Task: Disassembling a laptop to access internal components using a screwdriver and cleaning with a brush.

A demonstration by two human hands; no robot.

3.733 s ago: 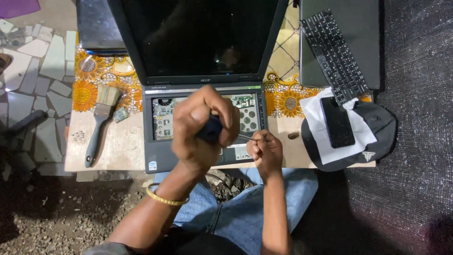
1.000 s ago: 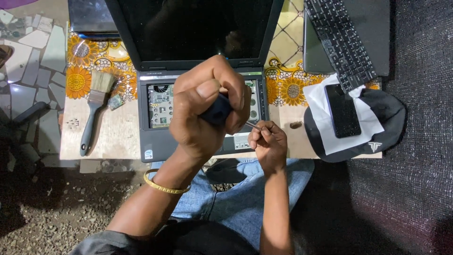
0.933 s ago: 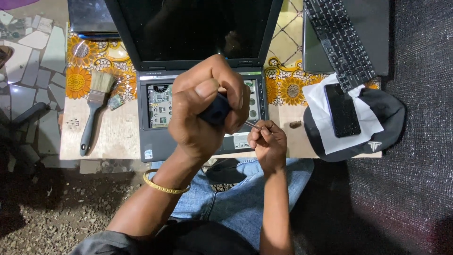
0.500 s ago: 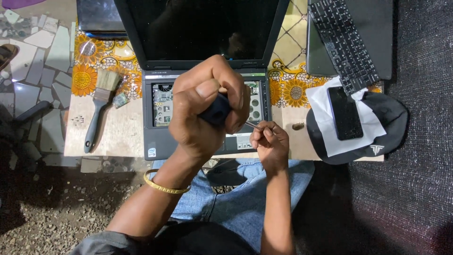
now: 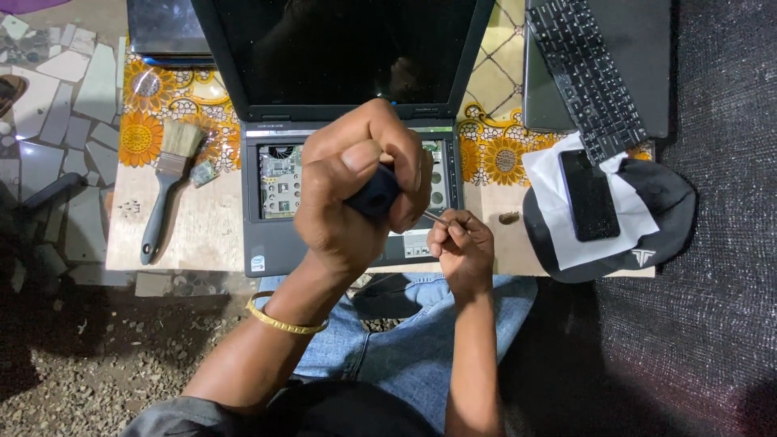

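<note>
Nearest the body, the left hand [image 5: 356,190] is clenched round the dark handle of a screwdriver [image 5: 374,193], raised close under the camera. The right hand [image 5: 459,243] sits just beside it, lower, pinching the thin metal shaft where it slants down toward the opened laptop [image 5: 271,243]. Compared with a few seconds ago, the left hand has lifted and looms larger, covering more of the exposed circuit board [image 5: 281,170]. Over the last second neither hand has shifted, which suggests a steady, held turn on one spot rather than a move to another.

Both hands work at the near edge of the table [image 5: 202,235], over the knees, with the laptop's front rim just under the wrists. Left of the left hand, well apart, a paintbrush [image 5: 166,190] lies on bare wood with room around it. Right of the right hand is a small dark bit [image 5: 509,217], then a black cap [image 5: 664,210] carrying white paper and a phone [image 5: 589,194]. Beyond that lies a loose keyboard [image 5: 587,77]. The upright screen [image 5: 340,48] closes off the far side.
</note>
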